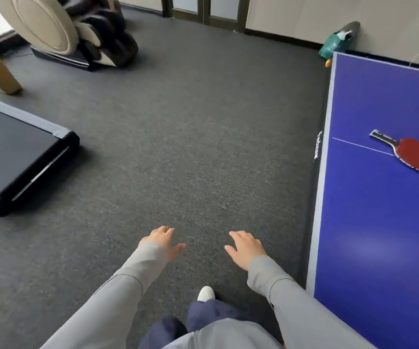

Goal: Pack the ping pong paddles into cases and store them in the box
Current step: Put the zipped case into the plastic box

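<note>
Both hands, left point(163, 241) and right point(246, 248), hung empty with fingers relaxed above grey carpet point(191, 137); a red paddle point(416, 155) lay on the blue table point(379, 222).

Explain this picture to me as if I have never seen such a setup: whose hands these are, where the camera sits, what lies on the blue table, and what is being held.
There is no machine here. A person wears a wide-angle camera on the head, so the single picture looks forward and down over their own arms in grey sleeves. The left hand and the right hand are stretched out over the grey carpet with relaxed fingers; neither holds anything.

At the right is a blue ping pong table. On it lies one red paddle, flat, its dark handle pointing toward the table's left edge. No case or box shows in this view.

On the floor further off are a treadmill at the left, a massage chair at the top left, and a green bag by the wall.
</note>
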